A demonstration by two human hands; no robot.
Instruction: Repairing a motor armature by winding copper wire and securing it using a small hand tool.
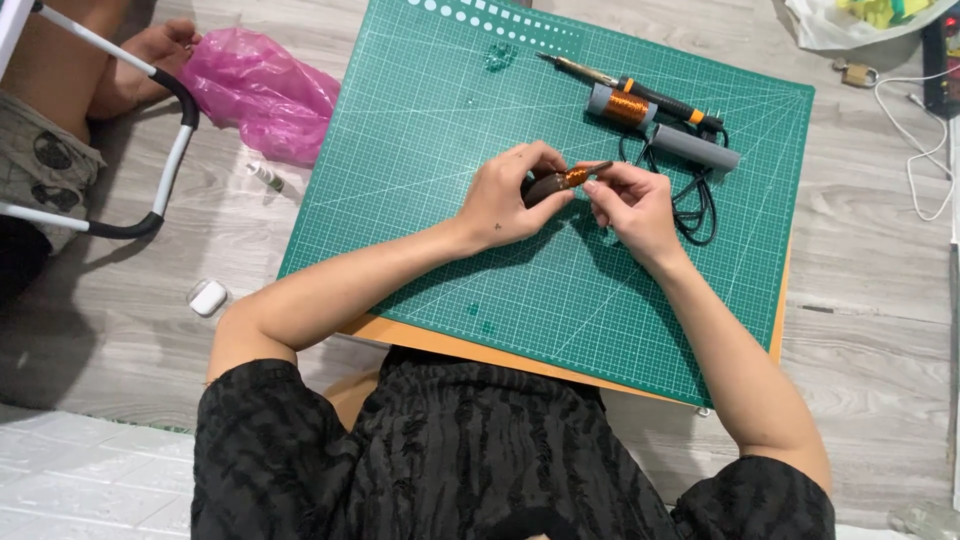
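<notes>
Both my hands meet over the middle of a green cutting mat [430,150]. My left hand [507,195] grips a small dark rod wound with copper wire [566,180]. My right hand [628,200] pinches the rod's right end with its fingertips. Behind them lies a grey tube with a copper wire coil [627,107]. Next to the tube is a soldering iron [640,92] with a black and orange handle, and its black cord [698,205] loops down by my right hand.
A pink plastic bag [262,92] lies left of the mat. Near it are a small white bottle [266,177] and a white earbud case [208,297]. Another person sits at far left beside a white chair frame [170,150]. A padlock [858,73] and a white cable [925,150] lie at right.
</notes>
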